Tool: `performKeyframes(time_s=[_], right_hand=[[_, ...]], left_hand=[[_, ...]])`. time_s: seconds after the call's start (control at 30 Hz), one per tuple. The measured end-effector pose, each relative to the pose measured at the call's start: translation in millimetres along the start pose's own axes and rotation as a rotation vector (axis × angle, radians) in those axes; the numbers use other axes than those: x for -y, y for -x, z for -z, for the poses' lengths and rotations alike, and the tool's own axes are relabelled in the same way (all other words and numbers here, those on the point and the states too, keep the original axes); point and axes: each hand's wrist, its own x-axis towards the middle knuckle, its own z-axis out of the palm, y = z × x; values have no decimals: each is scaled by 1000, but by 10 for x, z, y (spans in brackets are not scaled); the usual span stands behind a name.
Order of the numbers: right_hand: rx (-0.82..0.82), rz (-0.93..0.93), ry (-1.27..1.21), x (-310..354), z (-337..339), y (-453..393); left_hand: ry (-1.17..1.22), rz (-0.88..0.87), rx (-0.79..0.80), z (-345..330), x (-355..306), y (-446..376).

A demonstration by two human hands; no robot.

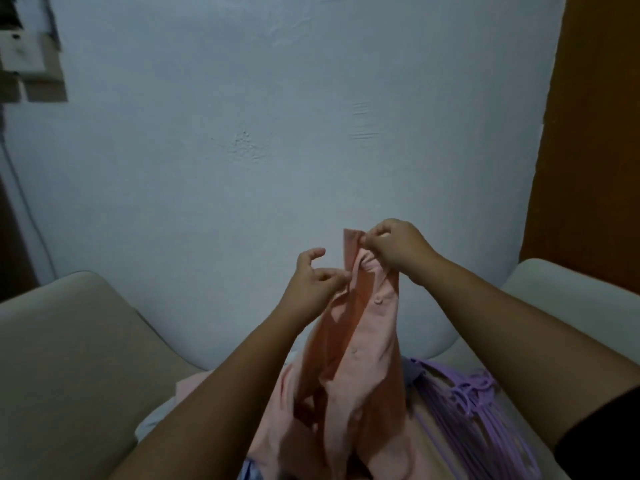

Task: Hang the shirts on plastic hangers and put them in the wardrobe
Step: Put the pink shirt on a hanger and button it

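Pink shirt (360, 327) held up over sofa (69, 341); right hand (394, 247) pinches collar, left hand (311, 275) pinches placket edge. Purple hangers (464, 403) lie beside. Risk: light pinches slip, shirt drops.

1 head-worn view, facing forward and slightly down – close over the raised hands, wall (277, 133) straight ahead

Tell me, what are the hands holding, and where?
Both hold the pink shirt. The right hand pinches its top edge near the collar; the left hand pinches the front edge just below, with its fingers.
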Motion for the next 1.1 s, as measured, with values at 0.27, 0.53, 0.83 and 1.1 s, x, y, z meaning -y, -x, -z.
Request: performKeyframes(time_s=[0.27, 0.53, 0.83, 1.1], right_hand=[[300, 162, -11, 177, 230, 49], [530, 170, -168, 395, 273, 105], [524, 49, -18, 449, 208, 9], [373, 42, -152, 496, 215, -184]], left_hand=[[9, 19, -127, 152, -237, -276], [191, 61, -150, 229, -335, -250], [189, 67, -146, 349, -372, -274], [-29, 18, 257, 361, -175, -181]])
